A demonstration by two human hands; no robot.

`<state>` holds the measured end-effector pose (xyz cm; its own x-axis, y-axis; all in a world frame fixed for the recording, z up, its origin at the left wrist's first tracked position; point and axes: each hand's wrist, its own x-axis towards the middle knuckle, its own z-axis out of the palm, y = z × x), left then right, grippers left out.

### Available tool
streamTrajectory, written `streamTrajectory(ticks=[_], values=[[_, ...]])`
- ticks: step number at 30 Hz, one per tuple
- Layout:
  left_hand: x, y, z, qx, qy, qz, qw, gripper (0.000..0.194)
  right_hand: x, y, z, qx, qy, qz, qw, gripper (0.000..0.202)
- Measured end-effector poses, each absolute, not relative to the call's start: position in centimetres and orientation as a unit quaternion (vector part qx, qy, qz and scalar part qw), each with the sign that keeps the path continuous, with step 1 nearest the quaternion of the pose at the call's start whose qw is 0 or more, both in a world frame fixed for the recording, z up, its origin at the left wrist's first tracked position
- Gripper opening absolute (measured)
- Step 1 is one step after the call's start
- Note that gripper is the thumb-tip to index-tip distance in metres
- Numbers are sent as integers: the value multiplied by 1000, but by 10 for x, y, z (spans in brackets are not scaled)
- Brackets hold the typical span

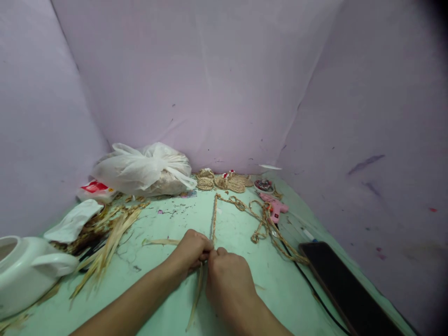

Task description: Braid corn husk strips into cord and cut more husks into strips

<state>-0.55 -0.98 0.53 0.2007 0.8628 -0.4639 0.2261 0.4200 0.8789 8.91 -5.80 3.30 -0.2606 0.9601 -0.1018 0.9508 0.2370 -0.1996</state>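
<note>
Two hands meet, grips closed, at the near end of a braided cord

At far left a white pot (26,275) stands on the pale green surface (168,284), its handle facing right. Behind it lie a crumpled white cloth (73,221) and a spread of dry fibre strips (112,247), and farther back a red-and-white packet (94,190) sits just beside a knotted white plastic bag (147,170).

Near the middle, the left hand (192,249) has its fingers curled in and its grip pinched together on the near end of the braided cord (214,217). A pale strip sticks out to the left from behind this hand, and another trails below, between the two wrists. Touching or nearly touching it, the right hand (229,275) is bent into a loose fist, its grip also closed at the cord's end; its own back hides most of the fingertips.

From the hands the cord runs straight away, then turns sharply right, passing in front of some woven straw pieces (231,183) and a small bowl (264,186). It falls into loose loops beside a pink glue gun (276,207) and reaches the edge of a dark flat device (346,289) at right, with a black cable (315,294) alongside.
</note>
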Motion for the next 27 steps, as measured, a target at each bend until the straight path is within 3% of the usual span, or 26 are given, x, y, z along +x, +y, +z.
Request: streamTrajectory(ticks=[4, 7, 9, 11, 13, 16, 18, 23, 27], values=[[-9, -15, 9, 476, 553, 297, 615, 10, 79, -70, 31, -571, -815, 98, 7, 29], [-14, -15, 13, 484, 549, 277, 623, 12, 91, -66, 41, -556, -822, 122, 11, 17], [-19, -13, 15, 487, 532, 267, 639, 15, 107, -55, 48, -570, -804, 157, 72, 20], [-24, -11, 15, 494, 515, 263, 649, 18, 122, -38, 50, -619, -739, 189, 188, 27], [-27, -10, 15, 505, 507, 255, 650, 20, 131, -23, 47, -631, -661, 291, 282, 24], [-28, -9, 15, 511, 504, 253, 648, 18, 126, -14, 36, -580, -507, 566, 294, 16], [-28, -9, 15, 513, 502, 254, 648, 15, 118, -15, 27, -536, -461, 650, 277, 14], [-28, -5, 12, 556, 514, 227, 612, 13, 106, -17, 13, -575, -494, 580, 297, 16], [-27, -6, 18, 660, 575, 158, 458, 17, 105, -15, 7, -583, -486, 564, 325, 13]])
